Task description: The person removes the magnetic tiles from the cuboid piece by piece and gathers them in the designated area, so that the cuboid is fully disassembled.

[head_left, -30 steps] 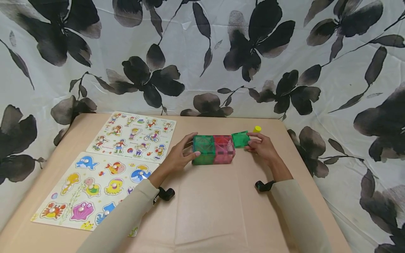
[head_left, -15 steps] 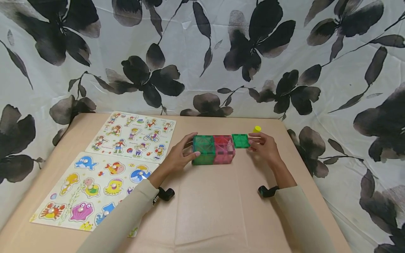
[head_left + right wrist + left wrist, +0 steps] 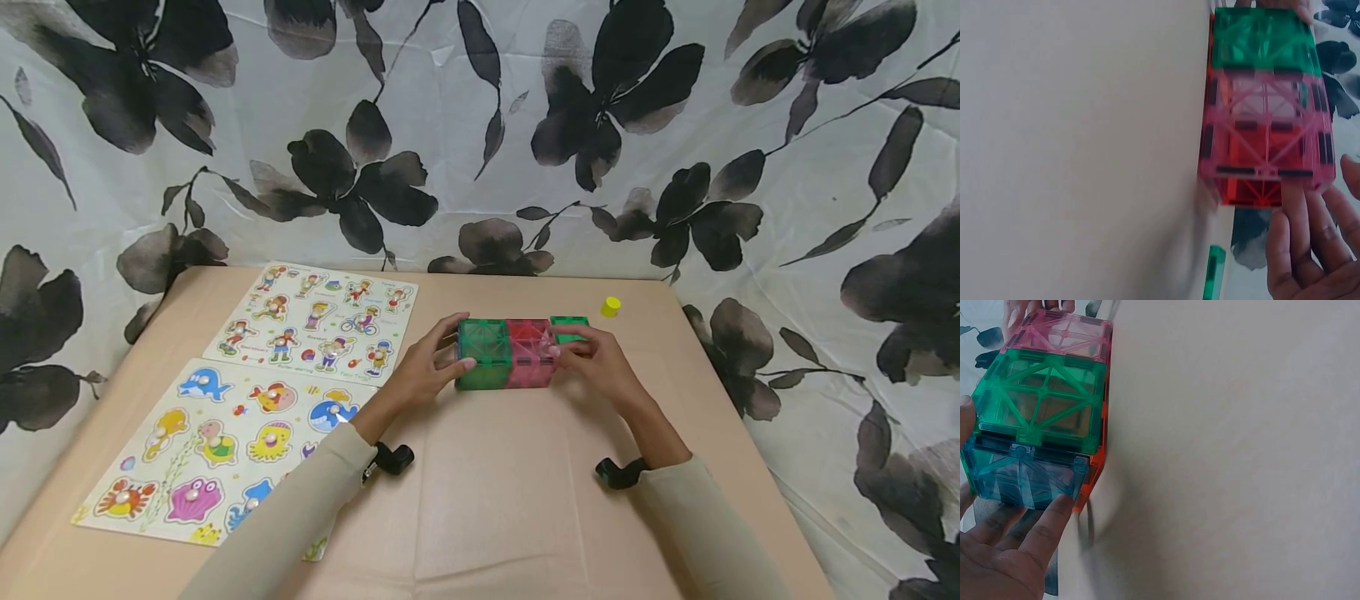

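Left grip [image 3: 420, 367] is clamped on the nine-o'clock end of the translucent box [image 3: 504, 354], while the right grip [image 3: 600, 362], thumb and fingers apart, touches its three-o'clock end. At the box's two o'clock are a partly hidden green tile [image 3: 568, 320] and, farther out, a yellow cylinder [image 3: 611, 307]; two picture boards [image 3: 300, 330] lie toward nine on the counter [image 3: 487, 492].

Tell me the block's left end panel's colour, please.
The panel is blue, clearest in left wrist view.
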Motion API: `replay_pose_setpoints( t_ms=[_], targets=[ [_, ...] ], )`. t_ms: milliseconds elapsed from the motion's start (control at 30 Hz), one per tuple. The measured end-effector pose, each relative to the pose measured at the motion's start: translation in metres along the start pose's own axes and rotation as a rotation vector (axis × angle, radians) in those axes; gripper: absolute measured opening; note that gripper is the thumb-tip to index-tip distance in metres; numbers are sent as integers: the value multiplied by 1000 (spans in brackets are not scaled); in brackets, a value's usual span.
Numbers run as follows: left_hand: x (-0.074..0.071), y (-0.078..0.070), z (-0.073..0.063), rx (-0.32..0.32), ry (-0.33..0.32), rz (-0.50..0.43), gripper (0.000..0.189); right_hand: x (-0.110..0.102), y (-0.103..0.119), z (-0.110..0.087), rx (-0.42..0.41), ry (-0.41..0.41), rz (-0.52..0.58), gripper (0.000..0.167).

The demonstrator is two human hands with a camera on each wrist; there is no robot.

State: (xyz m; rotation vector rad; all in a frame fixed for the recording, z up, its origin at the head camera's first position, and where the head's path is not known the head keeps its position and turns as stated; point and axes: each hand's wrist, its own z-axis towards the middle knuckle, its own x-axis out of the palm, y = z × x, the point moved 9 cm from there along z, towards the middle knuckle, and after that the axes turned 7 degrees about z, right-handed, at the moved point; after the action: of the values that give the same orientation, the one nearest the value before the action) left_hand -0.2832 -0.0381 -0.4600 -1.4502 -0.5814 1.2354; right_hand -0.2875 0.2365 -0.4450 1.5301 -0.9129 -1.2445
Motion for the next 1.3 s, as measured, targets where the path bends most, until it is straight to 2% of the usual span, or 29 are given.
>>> replay_pose_setpoints(
  t_ms=[400, 567, 1067, 1300],
  targets=[
    [0, 1, 0, -5, 6, 9, 74, 7, 7, -1, -44, -46, 15, 35],
    [-1, 0, 1, -10, 4, 21, 74, 4, 16, -2, -88, -76, 34, 34],
    [0, 2, 1, -11, 3, 20, 75, 4, 40, -12, -123, -129, 22, 33],
    [-1, 2, 1, -12, 4, 18, 75, -16, 44, -19, -146, -220, 65, 32]
  ],
)
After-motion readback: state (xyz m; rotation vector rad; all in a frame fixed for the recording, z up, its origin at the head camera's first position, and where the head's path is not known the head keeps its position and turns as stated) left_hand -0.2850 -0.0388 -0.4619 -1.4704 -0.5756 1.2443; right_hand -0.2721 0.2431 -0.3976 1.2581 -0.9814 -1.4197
